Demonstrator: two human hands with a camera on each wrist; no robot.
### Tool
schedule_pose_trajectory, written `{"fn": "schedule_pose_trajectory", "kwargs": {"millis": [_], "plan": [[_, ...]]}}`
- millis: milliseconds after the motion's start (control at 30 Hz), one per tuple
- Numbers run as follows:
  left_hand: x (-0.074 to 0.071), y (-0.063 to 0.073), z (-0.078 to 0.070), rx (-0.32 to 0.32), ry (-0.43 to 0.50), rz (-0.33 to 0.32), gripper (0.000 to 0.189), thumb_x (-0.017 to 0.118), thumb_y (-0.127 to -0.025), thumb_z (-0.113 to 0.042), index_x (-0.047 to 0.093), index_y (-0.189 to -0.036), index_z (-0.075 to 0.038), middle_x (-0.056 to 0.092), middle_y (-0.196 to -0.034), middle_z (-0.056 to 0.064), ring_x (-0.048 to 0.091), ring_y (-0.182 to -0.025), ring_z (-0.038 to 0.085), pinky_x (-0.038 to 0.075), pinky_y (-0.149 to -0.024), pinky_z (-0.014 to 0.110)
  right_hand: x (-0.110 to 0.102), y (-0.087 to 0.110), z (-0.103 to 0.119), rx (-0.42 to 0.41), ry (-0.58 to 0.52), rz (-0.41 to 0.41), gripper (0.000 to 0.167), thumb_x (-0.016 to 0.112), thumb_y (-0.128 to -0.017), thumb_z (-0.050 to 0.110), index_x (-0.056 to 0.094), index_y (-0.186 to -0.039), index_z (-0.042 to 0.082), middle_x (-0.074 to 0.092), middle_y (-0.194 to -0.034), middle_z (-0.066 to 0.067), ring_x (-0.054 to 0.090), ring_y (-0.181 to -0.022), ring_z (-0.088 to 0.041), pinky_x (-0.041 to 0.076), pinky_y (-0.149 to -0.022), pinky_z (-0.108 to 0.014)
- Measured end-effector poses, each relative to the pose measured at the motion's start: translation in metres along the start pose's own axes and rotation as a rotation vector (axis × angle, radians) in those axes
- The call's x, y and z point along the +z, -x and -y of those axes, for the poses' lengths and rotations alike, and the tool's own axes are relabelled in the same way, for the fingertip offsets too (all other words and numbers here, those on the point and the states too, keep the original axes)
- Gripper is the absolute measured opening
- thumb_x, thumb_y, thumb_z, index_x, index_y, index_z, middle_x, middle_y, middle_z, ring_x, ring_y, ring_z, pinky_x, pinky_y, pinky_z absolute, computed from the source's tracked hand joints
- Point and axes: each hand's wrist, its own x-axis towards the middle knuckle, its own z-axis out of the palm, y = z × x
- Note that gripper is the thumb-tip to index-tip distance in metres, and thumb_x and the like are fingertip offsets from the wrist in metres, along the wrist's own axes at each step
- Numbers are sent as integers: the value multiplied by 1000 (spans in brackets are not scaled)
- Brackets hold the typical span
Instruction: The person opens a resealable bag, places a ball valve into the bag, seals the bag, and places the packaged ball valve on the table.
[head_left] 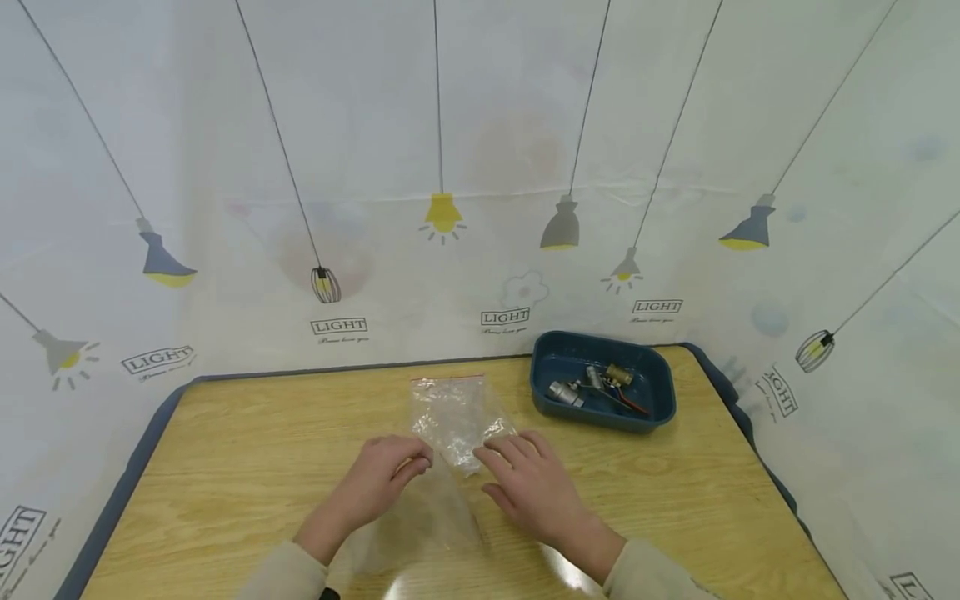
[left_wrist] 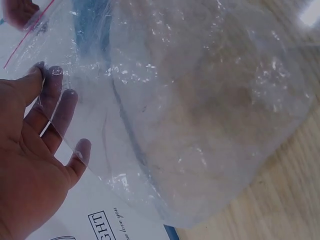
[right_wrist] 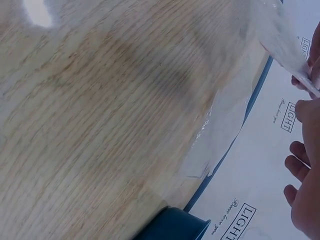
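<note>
My left hand [head_left: 378, 475] pinches a clear plastic zip bag [head_left: 427, 521] near its upper edge, between thumb and fingertips. The bag droops toward the table's front. In the left wrist view, its red zip line runs past the pinching fingertips, and the bag [left_wrist: 210, 115] spreads wide, looking empty. To the right, my right hand [head_left: 536, 492] has its fingers loosely bent, thumb apart from them. Its fingertips are close to the bags, and whether they touch one is hard to tell. Beyond both hands, more clear plastic with a red top edge [head_left: 450, 408] lies on the table.
A dark blue tray [head_left: 600, 418] stands at the back right of the wooden table [head_left: 262, 433]. Inside are metal fittings [head_left: 566, 393] and a brass valve [head_left: 618, 375], with an orange-red handle nearby. A lamp-patterned white sheet [head_left: 420, 275] rises behind the table.
</note>
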Motion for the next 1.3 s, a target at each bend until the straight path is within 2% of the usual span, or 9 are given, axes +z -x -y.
{"fn": "schedule_pose_trajectory", "kwargs": {"millis": [167, 333, 433, 933, 1300], "plan": [[8, -1, -3, 1, 12, 6, 6, 63, -92, -21, 66, -91, -26, 68, -86, -18, 62, -87, 4, 46, -86, 46, 3, -4, 5, -41, -15, -91, 44, 77, -81, 35, 63, -120, 20, 65, -111, 3, 61, -104, -17, 45, -96, -38], [11, -1, -7, -11, 26, 19, 9, 63, -92, -20, 66, -93, -29, 69, -92, -19, 62, -96, 9, 42, -91, 53, 4, -7, 7, -64, -25, -137, 35, 74, -83, 33, 65, -115, 20, 65, -108, 4, 61, -101, -16, 44, -93, -37], [13, -1, -9, -2, 4, 17, 9, 63, -92, -21, 66, -94, -29, 69, -93, -18, 62, -98, 10, 42, -92, 54, 4, -8, 8, -67, -28, -154, 30, 71, -86, 33, 66, -112, 20, 66, -106, 4, 61, -99, -16, 45, -93, -38], [21, -3, -13, 23, -35, 2, 6, 64, -92, -22, 68, -95, -26, 68, -92, -15, 62, -98, 11, 43, -93, 52, 0, -10, 12, -20, -98, -98, 16, 69, -88, 30, 69, -103, 23, 68, -99, 8, 60, -96, -13, 44, -91, -36], [26, -4, -13, 41, -68, -18, 5, 64, -92, -23, 68, -93, -24, 66, -91, -15, 61, -99, 10, 43, -94, 51, 2, -8, 15, 33, -141, -98, 16, 72, -85, 26, 69, -100, 24, 70, -93, 9, 61, -90, -11, 45, -87, -36]]}}
